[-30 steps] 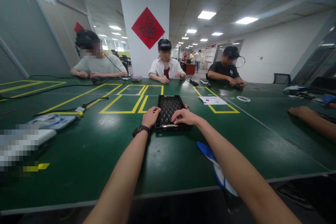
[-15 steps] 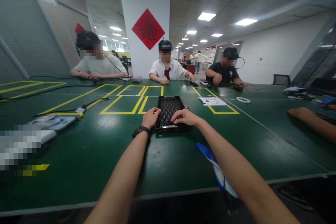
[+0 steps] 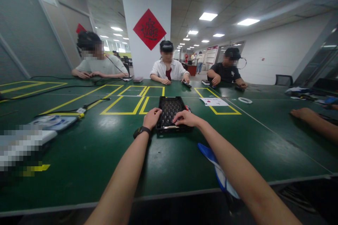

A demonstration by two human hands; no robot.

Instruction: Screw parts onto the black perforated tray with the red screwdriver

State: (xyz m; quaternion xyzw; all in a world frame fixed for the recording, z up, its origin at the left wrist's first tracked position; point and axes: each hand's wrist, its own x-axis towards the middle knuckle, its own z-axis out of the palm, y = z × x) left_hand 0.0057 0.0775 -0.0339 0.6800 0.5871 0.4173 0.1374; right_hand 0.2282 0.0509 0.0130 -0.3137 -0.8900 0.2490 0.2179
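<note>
In the head view a black rectangular tray (image 3: 169, 107) with a patterned bottom lies on the green table in front of me. My left hand (image 3: 152, 118) grips its left side wall, the fingertips bent over the rim, a dark band on the wrist. My right hand (image 3: 187, 118) is over the tray's near right part, thumb and fingers pinched together low inside it. What the pinch holds is too small to make out. A small light metallic strip (image 3: 169, 127) shows along the near edge. Something red (image 3: 187, 108) sits by the tray's right side, partly behind my right hand.
Yellow tape outlines mark the green table (image 3: 111, 168). A white paper (image 3: 214, 102) and white ring (image 3: 245, 100) lie to the right; a blue-and-white cloth-like item (image 3: 215, 161) hangs at the near edge. Cables and a flat pack (image 3: 56, 121) are left. Several co-workers sit around; one arm (image 3: 308, 117) rests right.
My hands and the tray stay almost in place. Across the table, a co-worker's hand has moved left with a dark object. Another co-worker's hand has shifted slightly, with something blue at it.
</note>
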